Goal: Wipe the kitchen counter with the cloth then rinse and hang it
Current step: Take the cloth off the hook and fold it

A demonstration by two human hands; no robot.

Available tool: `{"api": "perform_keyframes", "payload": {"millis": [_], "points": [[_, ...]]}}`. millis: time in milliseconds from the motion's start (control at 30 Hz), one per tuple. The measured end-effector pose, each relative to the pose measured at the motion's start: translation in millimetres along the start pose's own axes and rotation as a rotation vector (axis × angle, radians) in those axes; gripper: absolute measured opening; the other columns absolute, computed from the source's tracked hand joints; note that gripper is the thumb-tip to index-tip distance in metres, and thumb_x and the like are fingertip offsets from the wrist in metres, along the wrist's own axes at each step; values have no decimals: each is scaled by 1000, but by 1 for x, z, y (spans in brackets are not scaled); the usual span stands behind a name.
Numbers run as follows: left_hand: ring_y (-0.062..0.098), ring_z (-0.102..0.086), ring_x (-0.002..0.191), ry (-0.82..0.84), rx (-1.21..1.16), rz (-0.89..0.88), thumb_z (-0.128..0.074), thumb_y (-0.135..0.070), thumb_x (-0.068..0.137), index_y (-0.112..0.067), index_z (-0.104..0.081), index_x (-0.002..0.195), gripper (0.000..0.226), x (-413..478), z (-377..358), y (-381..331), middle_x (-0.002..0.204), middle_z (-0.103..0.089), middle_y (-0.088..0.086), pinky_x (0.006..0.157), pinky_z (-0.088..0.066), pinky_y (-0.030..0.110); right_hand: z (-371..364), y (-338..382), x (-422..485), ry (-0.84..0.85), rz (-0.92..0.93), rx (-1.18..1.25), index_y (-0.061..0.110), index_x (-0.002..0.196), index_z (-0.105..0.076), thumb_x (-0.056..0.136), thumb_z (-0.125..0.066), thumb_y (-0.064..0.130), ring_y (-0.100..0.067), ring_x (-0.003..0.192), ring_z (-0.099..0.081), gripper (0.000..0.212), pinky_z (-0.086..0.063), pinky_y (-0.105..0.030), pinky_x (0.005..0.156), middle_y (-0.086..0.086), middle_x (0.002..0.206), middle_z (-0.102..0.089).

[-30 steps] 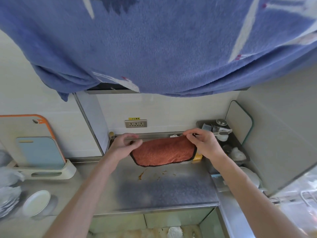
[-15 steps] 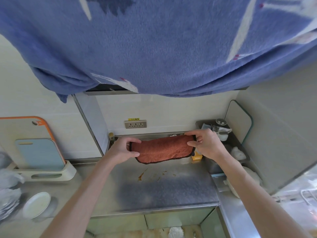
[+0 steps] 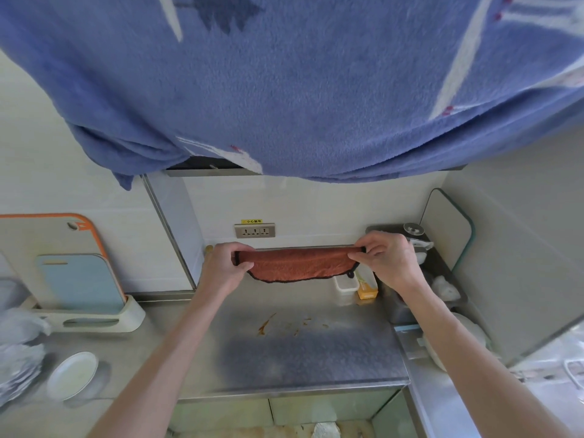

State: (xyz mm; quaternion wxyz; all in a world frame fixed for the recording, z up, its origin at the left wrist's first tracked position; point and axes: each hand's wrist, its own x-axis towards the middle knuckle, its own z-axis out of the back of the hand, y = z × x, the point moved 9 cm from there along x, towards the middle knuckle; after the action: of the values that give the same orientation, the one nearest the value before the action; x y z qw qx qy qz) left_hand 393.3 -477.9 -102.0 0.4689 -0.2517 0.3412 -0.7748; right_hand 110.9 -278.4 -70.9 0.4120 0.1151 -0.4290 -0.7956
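Note:
A rust-orange cloth [image 3: 298, 266] with a dark hem is stretched out in the air at the back of the steel counter [image 3: 313, 355], just below the wall socket. My left hand [image 3: 226, 267] pinches its left end and my right hand [image 3: 387, 263] pinches its right end. The cloth sags in a shallow curve between them. Brown smears [image 3: 268, 324] lie on the counter in front of it.
A blue blanket [image 3: 300, 83] hangs overhead across the top of the view. Cutting boards in a holder [image 3: 72, 279] and a small white dish [image 3: 72, 374] stand at left. A dish rack [image 3: 426, 279], small containers [image 3: 357, 284] and a sink area sit at right.
Both hands have lifted the cloth higher and pulled its ends further apart, so it hangs narrower and tauter than before.

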Motion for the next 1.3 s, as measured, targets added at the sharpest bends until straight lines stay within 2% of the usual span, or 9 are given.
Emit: {"api": "perform_keyframes", "payload": {"millis": [100, 167, 300, 367, 500, 733, 900, 1067, 1300], "points": [[16, -64, 98, -21, -44, -21, -76, -18, 90, -21, -79, 101, 12, 1, 6, -3, 103, -71, -4, 86, -48, 28, -5, 3, 2, 60, 6, 136, 18, 97, -75, 88, -82, 16, -16, 102, -73, 12, -60, -36, 94, 4, 102, -77], [12, -64, 103, 21, -188, 13, -76, -20, 91, -28, -75, 95, 9, 3, 6, 1, 104, -70, -9, 93, -48, 28, -9, 2, 1, 120, -52, 289, 10, 105, -68, 94, -74, 11, -23, 99, -77, 12, -63, -36, 93, -2, 100, -80], [12, -69, 116, 190, -568, 130, -70, -33, 96, -22, -75, 116, 23, 1, -11, 10, 119, -76, -4, 110, -47, 35, -8, 8, -2, 139, -79, 446, 5, 113, -59, 101, -66, 15, -26, 92, -79, 17, -66, -42, 80, -13, 95, -81], [17, -70, 118, 181, -688, 153, -67, -30, 98, -16, -74, 120, 27, 0, -15, 9, 121, -76, 0, 104, -51, 35, -7, 12, -5, 122, -102, 558, 5, 117, -62, 101, -65, 10, -17, 88, -79, 17, -65, -30, 68, -13, 98, -80], [28, -73, 110, 168, -873, 261, -65, -28, 99, -3, -73, 118, 32, -4, -26, 9, 119, -76, 13, 80, -63, 31, -11, 5, -6, 108, -194, 715, -1, 119, -70, 91, -75, 6, -23, 94, -80, 29, -64, -26, 72, -16, 106, -80], [24, -76, 106, 191, -890, 226, -57, -40, 101, -18, -68, 128, 37, -6, -29, -4, 118, -77, 4, 81, -64, 35, -15, -1, -7, 135, -324, 945, -13, 121, -65, 88, -67, -15, -18, 82, -80, 32, -63, -22, 67, -21, 106, -76], [22, -77, 100, 162, -810, 243, -62, -48, 96, -23, -71, 122, 37, -8, -31, -7, 115, -78, 0, 77, -64, 37, -17, -6, -6, 118, -337, 934, -6, 120, -68, 99, -63, 1, -21, 88, -80, 23, -66, -30, 75, -17, 108, -78], [21, -75, 106, 362, -903, 314, -76, -25, 89, -10, -71, 124, 38, -18, -52, -15, 117, -78, 6, 81, -62, 28, -12, -4, -5, 13, -227, 530, 17, 124, -66, 105, -59, 26, -15, 92, -77, 22, -65, -25, 75, -4, 107, -78], [24, -73, 112, 308, -919, 351, -70, -25, 95, -13, -71, 126, 33, -18, -67, -12, 120, -77, 5, 87, -61, 38, -29, -2, 1, 63, -245, 469, 4, 136, -63, 94, -75, 18, -22, 103, -74, 45, -61, -16, 74, -8, 121, -75]]}}
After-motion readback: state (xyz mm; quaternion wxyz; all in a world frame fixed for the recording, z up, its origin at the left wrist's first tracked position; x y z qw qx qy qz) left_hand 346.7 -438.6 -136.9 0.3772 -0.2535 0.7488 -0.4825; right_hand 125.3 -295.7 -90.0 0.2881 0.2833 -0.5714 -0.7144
